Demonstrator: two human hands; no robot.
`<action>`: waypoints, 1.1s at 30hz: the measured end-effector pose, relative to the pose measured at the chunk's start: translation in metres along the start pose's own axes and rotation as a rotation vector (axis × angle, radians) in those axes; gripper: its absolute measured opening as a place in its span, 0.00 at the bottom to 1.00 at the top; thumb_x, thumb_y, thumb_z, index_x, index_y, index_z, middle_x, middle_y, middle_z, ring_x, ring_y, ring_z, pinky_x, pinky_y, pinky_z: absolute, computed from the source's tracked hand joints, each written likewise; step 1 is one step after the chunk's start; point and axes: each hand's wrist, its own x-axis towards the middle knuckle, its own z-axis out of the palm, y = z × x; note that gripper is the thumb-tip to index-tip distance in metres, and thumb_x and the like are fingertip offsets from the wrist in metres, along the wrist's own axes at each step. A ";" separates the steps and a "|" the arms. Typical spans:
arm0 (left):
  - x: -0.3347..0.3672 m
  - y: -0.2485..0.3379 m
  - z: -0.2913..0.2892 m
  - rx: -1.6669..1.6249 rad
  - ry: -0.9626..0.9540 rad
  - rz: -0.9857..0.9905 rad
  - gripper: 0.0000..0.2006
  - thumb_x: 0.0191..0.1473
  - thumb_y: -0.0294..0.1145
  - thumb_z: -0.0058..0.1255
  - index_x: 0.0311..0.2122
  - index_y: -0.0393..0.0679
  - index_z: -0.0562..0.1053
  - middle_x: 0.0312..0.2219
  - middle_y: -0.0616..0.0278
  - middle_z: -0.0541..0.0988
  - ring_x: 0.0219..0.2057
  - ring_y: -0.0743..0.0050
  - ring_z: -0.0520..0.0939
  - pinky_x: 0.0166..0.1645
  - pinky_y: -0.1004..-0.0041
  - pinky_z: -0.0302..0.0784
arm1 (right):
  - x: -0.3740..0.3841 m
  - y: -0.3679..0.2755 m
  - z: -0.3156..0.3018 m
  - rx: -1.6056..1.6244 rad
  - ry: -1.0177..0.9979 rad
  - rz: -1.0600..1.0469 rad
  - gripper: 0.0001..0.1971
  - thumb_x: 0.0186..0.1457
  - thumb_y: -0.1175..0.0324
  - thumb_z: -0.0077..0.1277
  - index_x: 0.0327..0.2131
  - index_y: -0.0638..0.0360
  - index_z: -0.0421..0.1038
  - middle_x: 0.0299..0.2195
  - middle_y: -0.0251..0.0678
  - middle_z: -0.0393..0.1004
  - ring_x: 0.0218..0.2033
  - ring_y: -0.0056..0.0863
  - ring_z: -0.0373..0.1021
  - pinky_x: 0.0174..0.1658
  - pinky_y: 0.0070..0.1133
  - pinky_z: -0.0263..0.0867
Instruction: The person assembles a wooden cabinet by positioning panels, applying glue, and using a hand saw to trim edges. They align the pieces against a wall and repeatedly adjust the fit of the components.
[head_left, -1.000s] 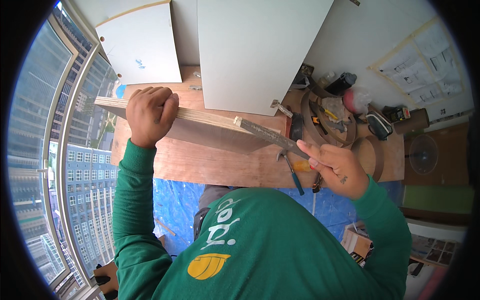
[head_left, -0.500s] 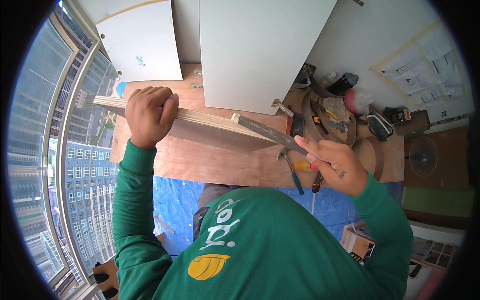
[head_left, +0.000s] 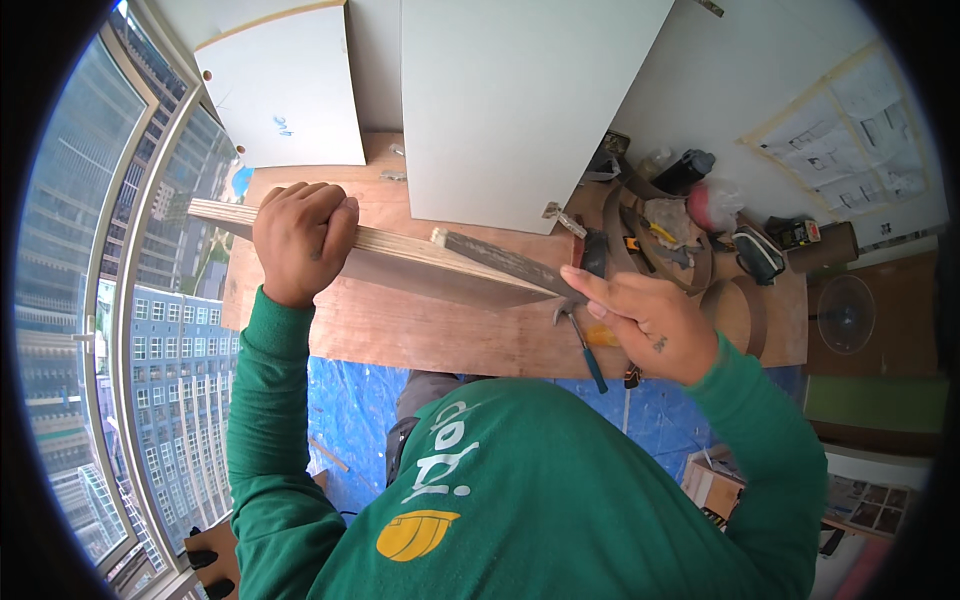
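Observation:
My left hand [head_left: 305, 240] is closed over the upper edge of a plywood panel [head_left: 425, 277], holding it on edge above the wooden work table [head_left: 400, 340]. The panel's layered edge faces up and slants down to the right. In my right hand [head_left: 650, 322] is a long, flat, dusty grey file [head_left: 505, 260], gripped near its right end with the fingers stretched along it. The file lies along the panel's edge, its pale tip pointing toward my left hand. My right palm hides the file's rear end.
A claw hammer [head_left: 588, 352] lies at the table's front edge. Large white boards [head_left: 520, 110] stand behind. To the right are coiled edging strips [head_left: 748, 310], an iron [head_left: 760, 255], a dark bottle [head_left: 685, 170] and loose tools. Blue sheeting [head_left: 345, 400] covers the floor; a window [head_left: 75, 250] is at left.
My right hand has pushed the file leftward along the panel's edge, bringing its tip closer to my left hand. My left hand and the panel have hardly shifted.

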 end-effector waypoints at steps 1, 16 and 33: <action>0.001 0.000 0.000 -0.002 -0.004 0.003 0.16 0.57 0.32 0.55 0.19 0.42 0.67 0.16 0.56 0.69 0.21 0.50 0.72 0.32 0.56 0.64 | 0.012 0.003 0.004 -0.006 0.021 -0.059 0.28 0.67 0.76 0.55 0.68 0.46 0.72 0.24 0.37 0.63 0.24 0.29 0.60 0.32 0.26 0.63; 0.002 -0.001 0.001 0.003 -0.010 -0.011 0.15 0.57 0.31 0.55 0.20 0.42 0.69 0.16 0.56 0.70 0.22 0.50 0.73 0.32 0.56 0.64 | 0.031 0.017 0.005 0.077 0.050 -0.105 0.25 0.70 0.71 0.53 0.69 0.47 0.71 0.28 0.38 0.71 0.25 0.25 0.65 0.34 0.25 0.68; 0.019 0.090 0.032 -0.089 -0.209 0.215 0.11 0.63 0.41 0.59 0.44 0.45 0.82 0.37 0.62 0.85 0.39 0.60 0.83 0.48 0.61 0.72 | 0.003 0.046 0.093 0.569 0.274 0.170 0.31 0.67 0.65 0.62 0.71 0.55 0.67 0.56 0.46 0.77 0.57 0.35 0.72 0.63 0.29 0.67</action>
